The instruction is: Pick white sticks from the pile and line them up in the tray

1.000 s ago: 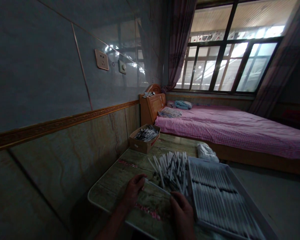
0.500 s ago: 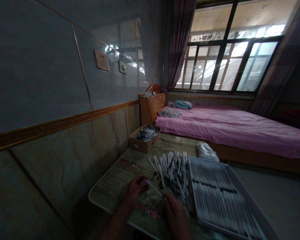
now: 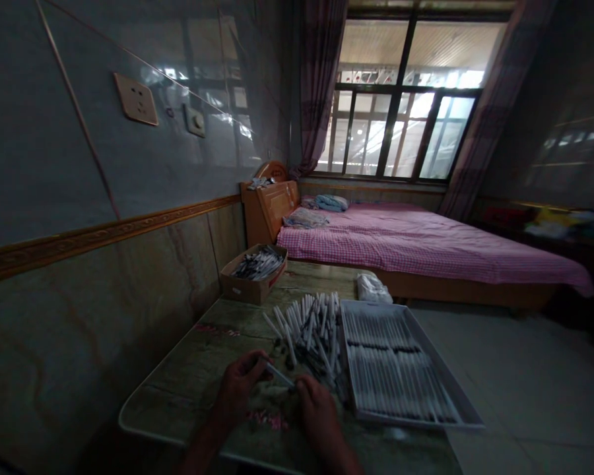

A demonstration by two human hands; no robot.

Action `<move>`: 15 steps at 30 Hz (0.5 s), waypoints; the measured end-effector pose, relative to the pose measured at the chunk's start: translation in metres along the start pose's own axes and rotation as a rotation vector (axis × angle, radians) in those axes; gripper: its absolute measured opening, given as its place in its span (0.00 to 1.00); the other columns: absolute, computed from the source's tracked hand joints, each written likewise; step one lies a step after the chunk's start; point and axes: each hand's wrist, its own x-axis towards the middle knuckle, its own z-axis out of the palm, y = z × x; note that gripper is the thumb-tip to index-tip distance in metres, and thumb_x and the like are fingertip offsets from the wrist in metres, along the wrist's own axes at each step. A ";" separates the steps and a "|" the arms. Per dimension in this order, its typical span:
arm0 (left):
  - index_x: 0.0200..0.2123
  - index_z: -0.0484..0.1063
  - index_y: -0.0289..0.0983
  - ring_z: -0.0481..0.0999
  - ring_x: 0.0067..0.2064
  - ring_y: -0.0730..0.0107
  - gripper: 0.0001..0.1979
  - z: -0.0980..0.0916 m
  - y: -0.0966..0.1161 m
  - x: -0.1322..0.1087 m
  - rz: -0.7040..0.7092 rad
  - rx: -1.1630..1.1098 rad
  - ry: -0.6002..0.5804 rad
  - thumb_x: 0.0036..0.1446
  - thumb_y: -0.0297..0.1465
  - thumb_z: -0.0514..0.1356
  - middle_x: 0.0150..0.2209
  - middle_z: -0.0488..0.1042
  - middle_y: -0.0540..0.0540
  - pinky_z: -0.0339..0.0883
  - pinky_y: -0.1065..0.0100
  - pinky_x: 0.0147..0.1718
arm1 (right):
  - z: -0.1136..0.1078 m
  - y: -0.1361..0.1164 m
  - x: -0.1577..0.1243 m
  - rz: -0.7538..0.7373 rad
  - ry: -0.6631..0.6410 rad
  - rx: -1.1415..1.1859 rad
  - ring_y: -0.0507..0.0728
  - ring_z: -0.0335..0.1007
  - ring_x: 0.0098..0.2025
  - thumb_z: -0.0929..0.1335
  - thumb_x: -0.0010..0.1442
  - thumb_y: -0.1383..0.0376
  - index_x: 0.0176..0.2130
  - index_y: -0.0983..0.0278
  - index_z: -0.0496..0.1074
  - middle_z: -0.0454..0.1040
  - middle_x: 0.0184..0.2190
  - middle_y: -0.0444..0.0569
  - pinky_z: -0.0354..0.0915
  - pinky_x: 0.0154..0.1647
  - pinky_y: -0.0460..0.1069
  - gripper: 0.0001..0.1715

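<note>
A slim whitish pen (image 3: 280, 374) slants between my two hands above the table. My left hand (image 3: 242, 379) pinches its upper left end, fingers curled. At the lower right end, my right hand (image 3: 317, 406) closes thumb and fingers on it. Just beyond my hands lies a loose pile of white pens (image 3: 309, 323), with darker pieces among them. To the right, a pale shallow tray (image 3: 468, 410) holds similar pens laid side by side in two rows, with dark ends. The pen's ends are partly hidden by my fingers.
A cardboard box (image 3: 245, 290) full of dark and white pen-like pieces stands by the wall. A white plastic bag (image 3: 373, 289) lies at the table's far edge. Behind the table (image 3: 178, 396) is a bed (image 3: 400, 231) with a pink checked cover.
The view has turned to the right, so everything sits further left in the picture. Both hands keep their hold on the pen, in nearly the same pose.
</note>
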 end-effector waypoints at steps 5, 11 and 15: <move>0.32 0.77 0.36 0.80 0.30 0.61 0.26 0.003 0.001 -0.002 -0.008 -0.028 0.031 0.33 0.48 0.73 0.30 0.82 0.46 0.75 0.65 0.30 | -0.008 -0.008 0.000 -0.006 -0.115 0.062 0.53 0.71 0.34 0.59 0.66 0.58 0.34 0.61 0.75 0.77 0.30 0.44 0.60 0.35 0.44 0.20; 0.51 0.71 0.37 0.82 0.35 0.57 0.37 -0.002 -0.005 -0.003 -0.034 -0.161 -0.026 0.42 0.54 0.68 0.37 0.83 0.40 0.75 0.63 0.31 | -0.021 -0.024 -0.010 0.036 -0.185 0.280 0.53 0.69 0.30 0.63 0.61 0.59 0.30 0.63 0.75 0.73 0.25 0.43 0.58 0.30 0.44 0.15; 0.47 0.73 0.37 0.83 0.37 0.55 0.35 -0.004 -0.007 0.001 -0.059 -0.114 0.047 0.43 0.57 0.65 0.36 0.83 0.40 0.76 0.61 0.33 | -0.062 -0.020 0.002 0.105 -0.023 0.397 0.55 0.69 0.32 0.64 0.59 0.49 0.31 0.64 0.75 0.73 0.26 0.45 0.62 0.31 0.45 0.22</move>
